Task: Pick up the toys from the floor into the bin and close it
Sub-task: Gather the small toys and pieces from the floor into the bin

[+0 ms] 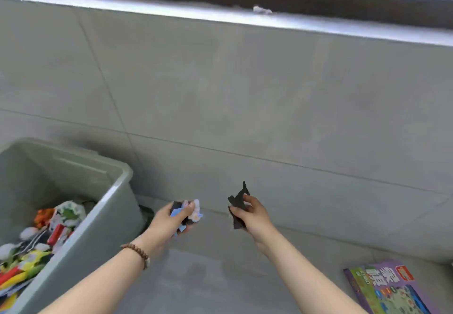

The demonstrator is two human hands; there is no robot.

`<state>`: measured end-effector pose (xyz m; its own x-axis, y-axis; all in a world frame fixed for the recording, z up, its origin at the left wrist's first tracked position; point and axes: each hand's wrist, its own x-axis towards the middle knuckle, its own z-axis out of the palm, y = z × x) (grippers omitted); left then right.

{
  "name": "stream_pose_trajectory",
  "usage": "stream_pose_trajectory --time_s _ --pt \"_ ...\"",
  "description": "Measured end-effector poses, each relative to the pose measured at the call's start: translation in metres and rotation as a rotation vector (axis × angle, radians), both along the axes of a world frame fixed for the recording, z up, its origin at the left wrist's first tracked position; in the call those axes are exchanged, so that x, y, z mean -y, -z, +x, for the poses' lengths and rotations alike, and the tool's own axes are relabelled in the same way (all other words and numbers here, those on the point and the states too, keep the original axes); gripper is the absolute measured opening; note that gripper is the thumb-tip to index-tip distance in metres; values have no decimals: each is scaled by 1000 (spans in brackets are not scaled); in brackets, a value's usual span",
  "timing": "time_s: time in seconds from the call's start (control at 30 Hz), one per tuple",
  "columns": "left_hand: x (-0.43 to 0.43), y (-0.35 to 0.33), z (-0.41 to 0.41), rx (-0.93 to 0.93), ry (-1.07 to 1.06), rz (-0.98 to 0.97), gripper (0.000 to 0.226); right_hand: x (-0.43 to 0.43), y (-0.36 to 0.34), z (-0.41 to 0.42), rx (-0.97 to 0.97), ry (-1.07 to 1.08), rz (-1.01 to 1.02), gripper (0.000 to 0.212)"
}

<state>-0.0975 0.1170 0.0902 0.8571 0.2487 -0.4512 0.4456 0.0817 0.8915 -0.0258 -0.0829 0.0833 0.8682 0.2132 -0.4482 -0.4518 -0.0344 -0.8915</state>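
Observation:
A grey-green plastic bin (115, 191) stands open at the lower left, holding several colourful toys (44, 240). My left hand (169, 220) hovers just right of the bin and grips a bunch of pale blue and pink flat toy pieces (193, 212). To its right, my right hand (252, 215) pinches dark, jagged flat pieces (239, 198) that stick up above my fingers. Both hands are held above the grey floor. No lid is in view.
A purple and green game box (389, 289) lies on the floor at the lower right. A grey tiled wall (245, 80) rises close ahead, topped by a window sill with a small crumpled scrap (261, 10). Something dark (144, 209) peeks out behind the bin.

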Motion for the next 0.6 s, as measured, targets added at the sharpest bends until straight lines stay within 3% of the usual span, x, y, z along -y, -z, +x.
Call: stream_pose_trajectory --time_s 0.2,0.33,0.4,0.5,0.6 --pt "-134 -84 -88 54 -306 110 32 -142 -82 -61 71 -377 -85 43" --pt "-212 -79 -155 -77 -427 118 61 -232 -98 -107 94 -556 -184 45" --pt "-238 -74 -181 -136 -468 27 59 -269 -100 -126 109 -628 -236 42" --pt "-267 -65 -202 -126 -527 -102 80 -309 -98 -143 108 -664 -263 52" --pt "-281 -57 -218 -231 -484 92 81 -319 -95 -152 254 -685 -402 52"
